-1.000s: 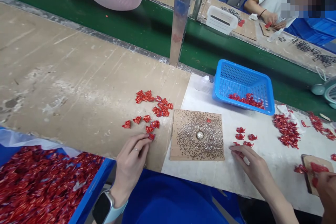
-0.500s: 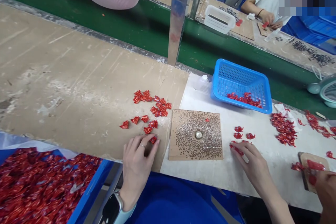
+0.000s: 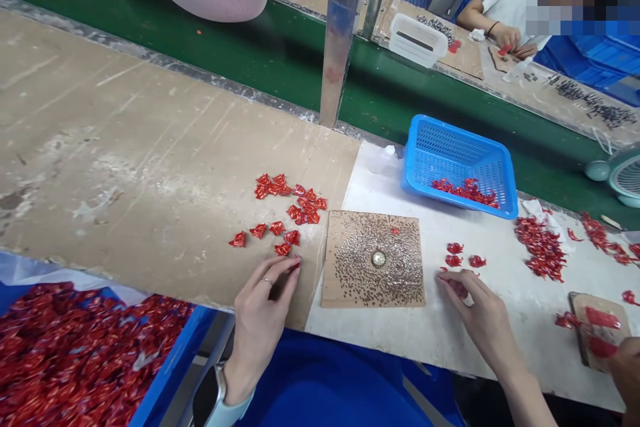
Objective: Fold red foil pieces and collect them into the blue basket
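My left hand [image 3: 265, 307], with a ring and a watch, is closed in a pinch on a small shiny red piece [image 3: 296, 261], mostly covered by the fingers. Just beyond it lie loose red pieces [image 3: 283, 249] of the same kind. My right hand [image 3: 477, 310] is pinched over the white sheet, with a bit of red [image 3: 459, 289] showing between thumb and fingers. A few more red pieces [image 3: 454, 260] rest beyond its fingertips. Between my hands is a cardboard square [image 3: 345, 290] covered in small glossy dots, with a round pale disc [image 3: 379, 259] at its middle.
A blue basket [image 3: 460, 203] holding red pieces stands beyond the cardboard. Red heaps [image 3: 543, 247] lie at right, near a small board [image 3: 607, 320] and another person's hand [image 3: 627, 367]. A blue bin [image 3: 175, 357] full of red pieces is at lower left. A metal post [image 3: 333, 73] rises behind.
My left fingers have closed further over the red piece, hiding most of it. The right fingers have drawn together around theirs. The other person's hand at right has shifted toward the edge.
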The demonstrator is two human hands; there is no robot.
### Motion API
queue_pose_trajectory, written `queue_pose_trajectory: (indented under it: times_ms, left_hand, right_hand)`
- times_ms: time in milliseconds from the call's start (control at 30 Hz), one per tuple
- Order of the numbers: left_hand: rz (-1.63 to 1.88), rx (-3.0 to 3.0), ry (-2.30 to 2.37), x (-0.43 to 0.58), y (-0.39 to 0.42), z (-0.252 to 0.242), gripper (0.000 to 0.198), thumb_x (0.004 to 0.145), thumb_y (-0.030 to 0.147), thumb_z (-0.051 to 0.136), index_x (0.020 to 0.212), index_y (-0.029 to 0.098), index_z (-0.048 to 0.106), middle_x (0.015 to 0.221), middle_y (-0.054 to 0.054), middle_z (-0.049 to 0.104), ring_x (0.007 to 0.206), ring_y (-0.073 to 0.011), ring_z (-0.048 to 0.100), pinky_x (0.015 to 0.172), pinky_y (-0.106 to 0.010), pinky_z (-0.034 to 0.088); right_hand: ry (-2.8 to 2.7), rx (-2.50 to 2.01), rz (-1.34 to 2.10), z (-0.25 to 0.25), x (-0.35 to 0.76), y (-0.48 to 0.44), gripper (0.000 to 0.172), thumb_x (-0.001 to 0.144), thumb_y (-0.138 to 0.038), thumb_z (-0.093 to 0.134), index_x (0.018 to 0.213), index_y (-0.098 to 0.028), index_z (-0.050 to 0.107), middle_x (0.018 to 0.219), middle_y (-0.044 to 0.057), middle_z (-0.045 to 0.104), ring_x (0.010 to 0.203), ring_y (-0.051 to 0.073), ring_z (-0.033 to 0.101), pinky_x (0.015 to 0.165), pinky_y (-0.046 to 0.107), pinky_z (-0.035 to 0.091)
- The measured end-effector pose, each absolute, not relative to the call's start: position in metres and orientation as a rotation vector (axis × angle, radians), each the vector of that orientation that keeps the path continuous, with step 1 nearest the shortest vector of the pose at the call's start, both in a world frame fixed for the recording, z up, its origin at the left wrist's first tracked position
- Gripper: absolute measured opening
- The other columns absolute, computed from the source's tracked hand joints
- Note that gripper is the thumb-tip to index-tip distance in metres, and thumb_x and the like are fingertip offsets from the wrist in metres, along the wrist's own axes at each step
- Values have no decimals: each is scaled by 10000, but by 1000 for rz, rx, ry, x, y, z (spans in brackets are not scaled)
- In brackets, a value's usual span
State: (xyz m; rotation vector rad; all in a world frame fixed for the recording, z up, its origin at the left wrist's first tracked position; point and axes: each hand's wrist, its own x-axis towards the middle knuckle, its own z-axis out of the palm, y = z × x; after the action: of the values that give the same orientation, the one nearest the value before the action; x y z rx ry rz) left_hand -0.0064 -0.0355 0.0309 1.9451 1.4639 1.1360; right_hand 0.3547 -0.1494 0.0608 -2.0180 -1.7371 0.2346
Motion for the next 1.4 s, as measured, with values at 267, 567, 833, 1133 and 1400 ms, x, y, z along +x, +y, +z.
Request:
queue_pose_trajectory:
  times_ms: [267,567,833,1133,1400]
  left_hand:
    - [1148,1850,1463,-9,-35,32,135,973,213,710,1095,239,762,1013,-10,761,789,-111,742,802,-213,631]
    - [1171,1748,1437,-3,-34,34,142,961,222,724,1081,253,794,1027,-15,787,889,-134,766,910,-254,635]
    - [1175,1575,1403,7,-32,46,125,935,262,748,1040,290,809,998,18,817,829,-131,777,865,-255,662]
    - [1135,1480,1331,15,-37,56,147,921,282,767,1058,293,821,978,28,826,812,-139,776,803,-242,667]
    - [1148,1509,1308,17,-37,52,191,926,223,754,1081,320,809,968,47,809,812,-91,747,825,-195,635]
  right_hand:
    - [-1696,-2008,148,53,340,-170,247,1110,-389,556,1065,-255,758,980,54,789,809,217,761,782,337,613]
    - [-1563,-2113,124,53,342,-171,305,1079,-480,599,1074,-236,782,976,78,749,809,243,728,708,364,580]
    - [-1480,-2093,338,58,340,-157,389,1037,-587,613,908,-254,768,903,64,774,723,235,740,673,342,612]
    - [-1389,-2104,431,64,341,-155,388,1017,-601,615,1048,-287,840,938,73,770,763,250,728,716,359,600]
    - [-1303,-2064,552,65,341,-145,409,963,-622,686,1037,-254,849,999,102,800,887,280,766,757,383,611]
